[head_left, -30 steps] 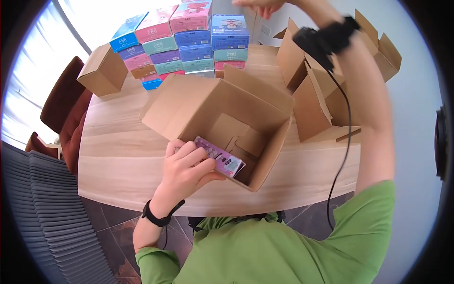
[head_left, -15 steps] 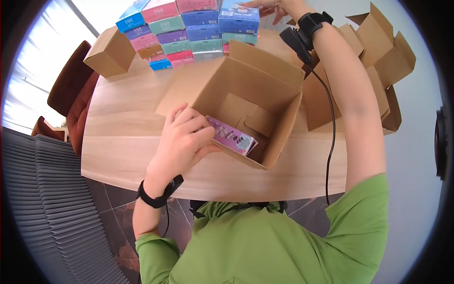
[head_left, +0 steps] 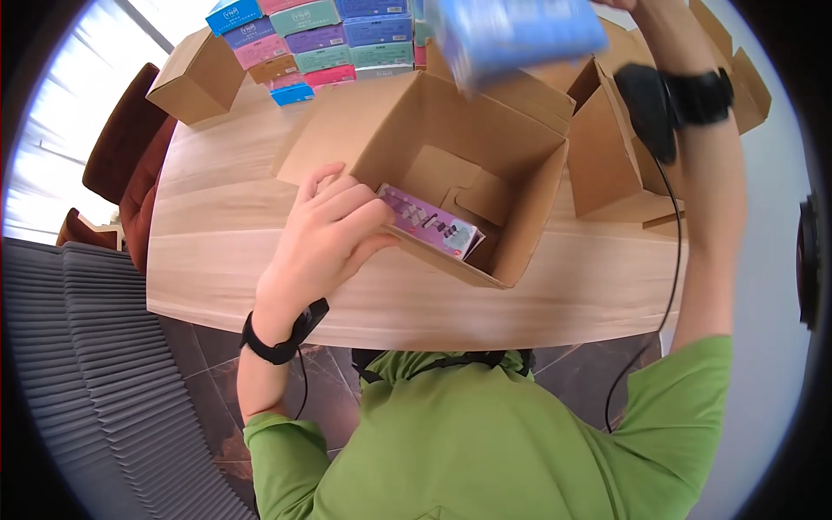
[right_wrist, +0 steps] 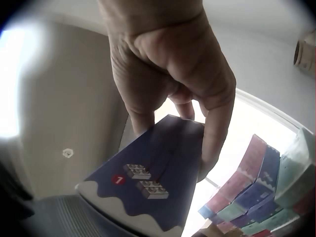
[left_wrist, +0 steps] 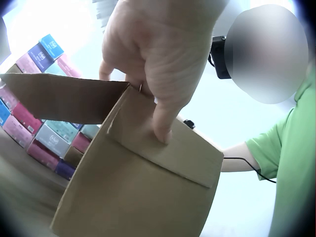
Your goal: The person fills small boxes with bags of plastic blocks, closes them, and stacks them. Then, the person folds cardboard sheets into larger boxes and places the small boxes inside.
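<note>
My left hand (head_left: 325, 230) grips the near left rim of an open cardboard box (head_left: 472, 130), its thumb against the outer wall in the left wrist view. The carton is tilted, its mouth facing up and toward me. Inside it, along the near wall, lies a purple printed box (head_left: 429, 221) close to the left fingertips. At the top of the head view a blurred blue toy-brick box (head_left: 520, 35) hangs over the carton's far flap. My right hand (right_wrist: 173, 64) holds this blue box by its end, thumb and fingers on opposite sides.
Several coloured boxes (head_left: 347, 39) are stacked at the back of the table (head_left: 217, 208). A closed cardboard box (head_left: 199, 78) stands at the back left, and open cartons (head_left: 607, 165) at the right. A cable (head_left: 674, 251) hangs from the right wrist camera.
My right hand reached to the stack, took the blue box off its right column and brought it toward the carton. The left hand keeps its hold on the carton.
</note>
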`<action>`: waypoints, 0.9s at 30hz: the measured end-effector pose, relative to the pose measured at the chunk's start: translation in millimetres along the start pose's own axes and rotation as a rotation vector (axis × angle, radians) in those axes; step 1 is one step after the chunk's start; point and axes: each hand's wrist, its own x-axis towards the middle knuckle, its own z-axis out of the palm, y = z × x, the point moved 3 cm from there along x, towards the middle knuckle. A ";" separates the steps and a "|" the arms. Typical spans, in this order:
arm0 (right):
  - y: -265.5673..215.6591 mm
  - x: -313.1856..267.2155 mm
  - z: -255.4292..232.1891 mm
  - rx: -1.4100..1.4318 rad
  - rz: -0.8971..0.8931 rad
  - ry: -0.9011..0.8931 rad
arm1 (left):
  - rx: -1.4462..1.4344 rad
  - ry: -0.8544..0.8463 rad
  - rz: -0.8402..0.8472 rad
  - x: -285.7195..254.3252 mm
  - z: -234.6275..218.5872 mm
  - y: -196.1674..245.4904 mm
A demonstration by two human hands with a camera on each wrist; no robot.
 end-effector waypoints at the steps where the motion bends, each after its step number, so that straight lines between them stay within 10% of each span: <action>1: -10.6 -10.7 32.0 -0.131 0.048 -0.116 | 0.004 0.005 0.005 -1.3 1.2 -1.5; 5: -13.0 -21.1 86.6 -1.006 0.038 -0.219 | 0.014 0.028 0.029 0.2 1.9 -1.3; 10: 38.0 -13.5 116.2 -1.310 -0.079 -0.277 | 0.016 0.022 0.013 1.7 0.9 0.8; 13: 61.1 -1.0 132.6 -1.133 0.077 -0.448 | 0.020 0.023 0.006 1.9 1.7 1.2; 19: 74.0 -27.0 140.7 -0.791 0.926 -0.805 | 0.028 0.041 -0.001 1.2 4.9 -0.2; 24: 127.6 -32.5 140.4 -0.684 0.653 -0.464 | 0.047 0.019 0.021 1.1 5.7 -0.8; 27: 76.3 -24.6 132.6 -1.135 0.312 -0.790 | 0.015 0.033 -0.006 1.4 4.6 -0.8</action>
